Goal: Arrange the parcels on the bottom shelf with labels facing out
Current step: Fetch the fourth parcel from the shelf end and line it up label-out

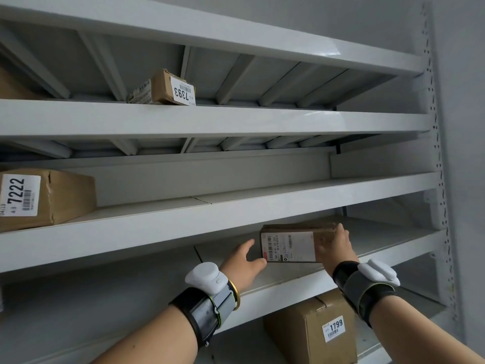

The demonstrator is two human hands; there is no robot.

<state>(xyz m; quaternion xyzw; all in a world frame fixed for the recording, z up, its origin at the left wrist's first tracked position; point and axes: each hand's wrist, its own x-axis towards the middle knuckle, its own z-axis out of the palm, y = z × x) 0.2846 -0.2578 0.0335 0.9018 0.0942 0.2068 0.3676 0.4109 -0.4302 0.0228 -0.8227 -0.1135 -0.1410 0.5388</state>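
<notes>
On the grey metal shelf board (301, 274) just below eye line sits a small brown cardboard parcel (298, 243), white shipping label (288, 246) facing out. Right hand (334, 246) clamped over parcel's right end, fingers wrapped round the far corner, wrist bent up, forearm reaching from lower right. Left hand (244, 261) open, fingers spread, thumb up, fingertips touching the parcel's lower left corner, not gripping. Both wrists carry black straps with white sensor pods; gold bangle on left. One tier lower, brown carton tagged 1799 (315, 329) stands under the right forearm. Higher tiers: brown box tagged 7222 (47, 198) far left, small brown box tagged 7393 (173, 88) above.
</notes>
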